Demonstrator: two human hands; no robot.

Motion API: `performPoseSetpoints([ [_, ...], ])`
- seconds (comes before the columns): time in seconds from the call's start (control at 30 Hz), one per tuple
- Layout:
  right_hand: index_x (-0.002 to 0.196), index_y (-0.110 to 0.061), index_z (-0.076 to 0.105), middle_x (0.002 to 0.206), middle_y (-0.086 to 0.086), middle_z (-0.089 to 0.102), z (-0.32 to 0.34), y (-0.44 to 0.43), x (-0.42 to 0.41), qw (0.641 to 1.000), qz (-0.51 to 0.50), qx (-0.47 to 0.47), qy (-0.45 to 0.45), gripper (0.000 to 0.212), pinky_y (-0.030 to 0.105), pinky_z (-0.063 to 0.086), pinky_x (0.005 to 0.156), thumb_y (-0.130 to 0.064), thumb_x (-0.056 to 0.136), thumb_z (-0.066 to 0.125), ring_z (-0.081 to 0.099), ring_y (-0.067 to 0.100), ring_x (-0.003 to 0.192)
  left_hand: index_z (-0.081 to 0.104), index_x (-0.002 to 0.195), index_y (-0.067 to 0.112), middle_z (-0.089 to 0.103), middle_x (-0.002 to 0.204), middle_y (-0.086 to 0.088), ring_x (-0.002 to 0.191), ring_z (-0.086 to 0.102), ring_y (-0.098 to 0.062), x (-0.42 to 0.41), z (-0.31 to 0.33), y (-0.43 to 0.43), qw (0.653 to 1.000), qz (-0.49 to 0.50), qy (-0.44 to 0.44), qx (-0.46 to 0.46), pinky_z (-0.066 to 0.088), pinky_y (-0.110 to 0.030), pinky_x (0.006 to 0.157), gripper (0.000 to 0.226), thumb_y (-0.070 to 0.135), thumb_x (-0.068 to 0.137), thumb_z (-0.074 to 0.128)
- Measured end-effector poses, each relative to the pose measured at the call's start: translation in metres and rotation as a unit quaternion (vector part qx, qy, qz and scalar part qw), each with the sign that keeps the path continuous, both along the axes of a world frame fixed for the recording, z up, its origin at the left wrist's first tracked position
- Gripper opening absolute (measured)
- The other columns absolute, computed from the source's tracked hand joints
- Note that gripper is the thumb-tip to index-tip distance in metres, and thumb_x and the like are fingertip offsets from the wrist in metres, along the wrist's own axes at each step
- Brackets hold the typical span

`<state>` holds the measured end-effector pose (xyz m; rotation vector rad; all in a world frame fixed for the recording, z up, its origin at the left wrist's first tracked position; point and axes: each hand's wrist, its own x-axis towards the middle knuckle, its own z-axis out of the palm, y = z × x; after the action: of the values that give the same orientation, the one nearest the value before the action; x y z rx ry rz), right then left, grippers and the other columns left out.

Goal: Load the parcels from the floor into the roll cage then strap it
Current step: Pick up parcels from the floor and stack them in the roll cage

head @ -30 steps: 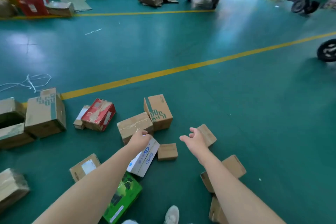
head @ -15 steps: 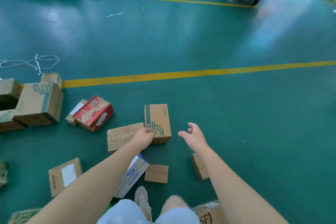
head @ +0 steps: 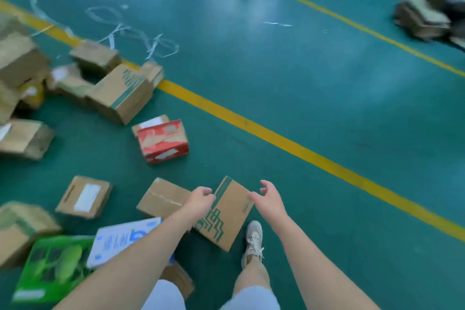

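Observation:
A brown parcel with a green printed pattern (head: 227, 214) lies on the green floor just in front of my feet. My left hand (head: 200, 200) has its fingers curled over the parcel's left edge. My right hand (head: 267, 199) is at the right edge with the fingers spread and the thumb against the cardboard. A plain brown parcel (head: 162, 197) lies directly left of it, partly under my left forearm. Several more parcels are scattered to the left. The roll cage is out of view.
A red parcel (head: 163, 142) sits farther back, a labelled brown one (head: 84, 196) at left, a white-blue box (head: 123, 239) and a green box (head: 54, 264) under my left arm. More cartons (head: 120, 92) pile up beside a yellow floor line (head: 289, 145). White strapping (head: 136, 35) lies beyond. My shoe (head: 253, 241) stands by the parcel.
I have stepped closer and the view has swung left. Both hands have come in onto the green-patterned parcel, left hand onto its left edge and right hand to its right edge.

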<state>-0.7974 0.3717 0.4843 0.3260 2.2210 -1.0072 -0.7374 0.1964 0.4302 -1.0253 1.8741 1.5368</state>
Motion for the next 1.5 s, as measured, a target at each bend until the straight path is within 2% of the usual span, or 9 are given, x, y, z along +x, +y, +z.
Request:
performPoseSetpoints([
  [0.13,0.153,-0.019,0.032,0.148,0.004,0.042,-0.034,0.005,-0.087,0.991,0.131,0.007,-0.038,0.066,0.023,0.042,0.068,-0.027,0.094,0.061,0.05,0.017,0.117,0.051,0.132,0.009,0.057,0.126,-0.008,0.082,0.053,-0.014,-0.031,-0.016,0.029,0.987,0.151,-0.059,-0.001,0.043,-0.025,0.063,0.034,0.016,0.099,0.048],
  [0.2,0.153,-0.02,0.033,0.148,0.004,0.043,-0.05,0.009,-0.117,0.982,0.18,0.019,-0.057,0.066,0.025,0.045,0.078,-0.027,0.094,0.061,0.05,0.018,0.122,0.053,0.131,0.011,0.06,0.113,-0.005,0.07,0.049,-0.009,-0.039,-0.028,0.044,0.975,0.208,-0.073,-0.003,0.04,-0.023,0.055,0.033,0.016,0.099,0.048],
  [0.3,0.152,-0.02,0.033,0.147,0.004,0.044,-0.084,0.008,-0.147,0.966,0.24,0.043,-0.083,0.066,0.031,0.043,0.092,-0.027,0.093,0.06,0.05,0.019,0.126,0.055,0.128,0.014,0.061,0.1,0.005,0.075,0.054,-0.008,-0.041,-0.056,0.059,0.956,0.275,-0.104,0.004,0.045,-0.026,0.07,0.032,0.018,0.096,0.052],
  [0.53,0.152,-0.019,0.031,0.15,0.004,0.043,-0.188,0.005,-0.154,0.928,0.337,0.085,-0.135,0.068,0.039,0.044,0.104,-0.024,0.09,0.059,0.048,0.021,0.132,0.05,0.138,0.011,0.056,0.136,-0.007,0.123,0.054,-0.026,-0.023,-0.153,0.081,0.914,0.365,-0.174,0.036,0.043,-0.04,0.106,0.041,0.019,0.097,0.052],
  [0.77,0.154,-0.02,0.028,0.156,0.001,0.036,-0.345,0.021,-0.155,0.916,0.359,0.117,-0.134,0.074,0.036,0.04,0.105,-0.02,0.089,0.062,0.042,0.02,0.139,0.043,0.144,0.009,0.049,0.144,-0.006,0.13,0.048,-0.023,-0.003,-0.299,0.113,0.888,0.399,-0.221,0.053,0.037,-0.034,0.109,0.047,0.02,0.098,0.049],
  [0.9,0.156,-0.018,0.023,0.158,-0.001,0.032,-0.417,0.045,-0.152,0.906,0.383,0.143,-0.115,0.078,0.039,0.039,0.109,-0.02,0.088,0.063,0.036,0.02,0.142,0.043,0.143,0.011,0.049,0.144,-0.009,0.107,0.063,-0.024,0.014,-0.379,0.14,0.867,0.427,-0.254,0.042,0.049,-0.037,0.091,0.053,0.027,0.093,0.049],
  [1.1,0.118,-0.022,0.047,0.12,-0.002,0.054,-0.48,0.075,-0.149,0.908,0.375,0.169,-0.079,0.049,0.035,0.046,0.09,-0.016,0.075,0.069,0.054,0.022,0.112,0.01,0.156,0.014,0.023,0.159,-0.011,0.138,0.036,-0.034,0.022,-0.444,0.184,0.824,0.467,-0.318,0.043,0.034,-0.041,0.106,0.07,0.027,0.099,0.048],
  [1.33,0.112,-0.016,0.045,0.119,0.002,0.049,-0.485,0.083,-0.152,0.9,0.36,0.224,-0.098,0.047,0.04,0.05,0.084,-0.026,0.075,0.071,0.053,0.024,0.11,0.039,0.132,0.013,0.052,0.122,-0.004,0.101,0.051,-0.027,0.021,-0.451,0.21,0.782,0.542,-0.3,0.07,0.04,-0.038,0.084,0.049,0.022,0.088,0.06],
  [1.5,0.129,-0.009,0.042,0.129,0.006,0.038,-0.434,0.074,-0.136,0.89,0.371,0.259,-0.059,0.068,0.04,0.043,0.092,-0.036,0.075,0.074,0.033,0.026,0.124,0.049,0.128,0.016,0.05,0.128,-0.005,0.085,0.052,-0.019,0.024,-0.4,0.198,0.752,0.597,-0.278,0.012,0.04,-0.031,0.07,0.05,0.026,0.081,0.063],
])
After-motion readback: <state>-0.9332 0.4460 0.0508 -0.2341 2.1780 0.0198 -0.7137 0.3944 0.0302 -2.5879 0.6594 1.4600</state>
